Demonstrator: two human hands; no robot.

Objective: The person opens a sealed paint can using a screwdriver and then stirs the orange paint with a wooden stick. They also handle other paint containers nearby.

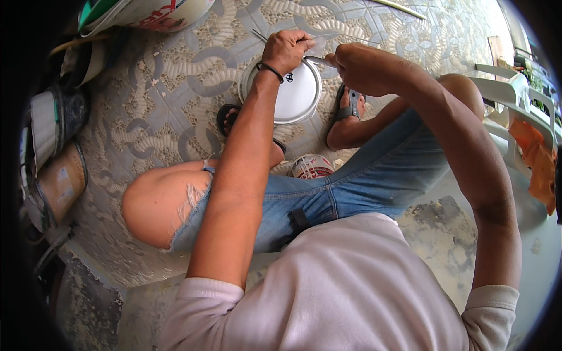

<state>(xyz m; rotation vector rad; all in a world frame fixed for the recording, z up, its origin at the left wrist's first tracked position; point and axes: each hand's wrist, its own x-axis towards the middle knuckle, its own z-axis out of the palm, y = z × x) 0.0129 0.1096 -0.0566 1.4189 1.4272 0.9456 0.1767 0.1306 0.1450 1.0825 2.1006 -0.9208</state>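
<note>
My left hand [287, 51] is closed above the far edge of a round white lidded bucket [293, 99]. Thin dark strands [258, 35] stick out on its left side, and a thin line [354, 40] runs off to its right. A clear, filmy piece [317, 47] shows at its fingertips. To the right, my right hand [364, 69] is closed round a flat, pale metal tool [321, 61], whose end points left over the bucket's rim toward my left fingers. My fingers hide the tool's handle. Between my sandalled feet, the bucket stands upright on the patterned floor.
A smaller container with red and white markings [311, 166] stands between my legs. A large white bucket [158, 14] is at the far left, with bags [58, 175] along the left side. White plastic chairs [509, 88] and an orange cloth [533, 155] are at right.
</note>
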